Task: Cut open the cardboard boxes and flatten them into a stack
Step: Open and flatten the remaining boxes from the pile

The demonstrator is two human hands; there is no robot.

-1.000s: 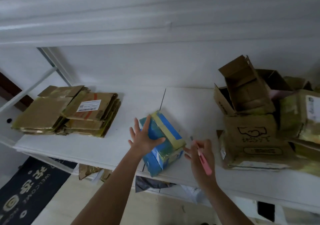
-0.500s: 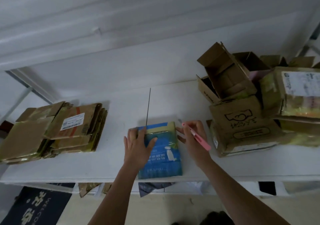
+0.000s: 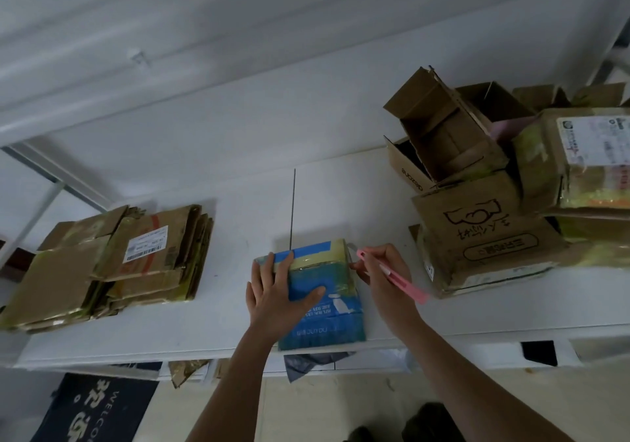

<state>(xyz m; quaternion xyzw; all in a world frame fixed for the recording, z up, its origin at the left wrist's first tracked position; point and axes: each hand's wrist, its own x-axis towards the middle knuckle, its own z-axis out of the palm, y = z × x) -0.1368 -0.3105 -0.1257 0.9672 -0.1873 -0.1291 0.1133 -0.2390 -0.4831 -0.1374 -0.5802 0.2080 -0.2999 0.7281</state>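
We've got the blue box (image 3: pixel 320 298) lying dead center on the white shelf (image 3: pixel 238 223), our left hand (image 3: pixel 279 295) pressing flat on it with fingers spread. Our right hand (image 3: pixel 381 274) grips the pink cutter (image 3: pixel 392 276) at the box's 2 o'clock corner. Flattened stack (image 3: pixel 112 264) sits at 9 o'clock, uncut boxes (image 3: pixel 494 203) crowd 2 o'clock. White wall (image 3: pixel 306 66) behind, welcome mat (image 3: pixel 99 407) at 7 o'clock.

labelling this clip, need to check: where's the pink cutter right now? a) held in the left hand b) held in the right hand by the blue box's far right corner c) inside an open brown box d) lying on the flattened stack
b: the right hand grips the pink cutter with its tip at the far right corner of the blue box, while the left hand lies flat on that box.
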